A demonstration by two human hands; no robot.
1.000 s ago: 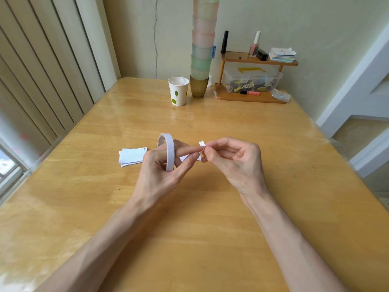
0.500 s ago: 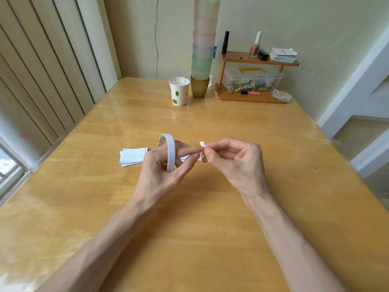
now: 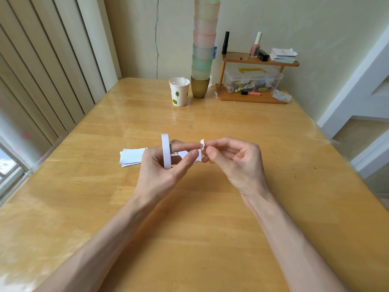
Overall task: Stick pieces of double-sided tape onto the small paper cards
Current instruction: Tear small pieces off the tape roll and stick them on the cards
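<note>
A glossy wooden table (image 3: 231, 218) fills the frame, with a paper cup (image 3: 179, 92) and a small shelf (image 3: 252, 98) against the wall at the upper centre. Both hands meet above the middle of the table. The tape roll (image 3: 166, 150) stands on edge, threaded over the index finger of the left hand (image 3: 160, 175); that finger and the thumb reach rightward, their tips close together just beside a short tape piece (image 3: 202, 144). The right hand (image 3: 233, 163) pinches this piece between thumb and forefinger, its other fingers curled in. The piece stands nearly upright, long axis running up and down the frame, its top end free above the fingertips. Whether it is fully detached from the roll cannot be told. The stack of paper cards (image 3: 131, 158) lies flat on the table at the left of the roll, well apart from the piece and below the hands; another card seems to lie partly hidden behind the left fingers. The right hand holds the piece, so it would likely carry it down and leftward, turning the strip flat to meet a card.
</note>
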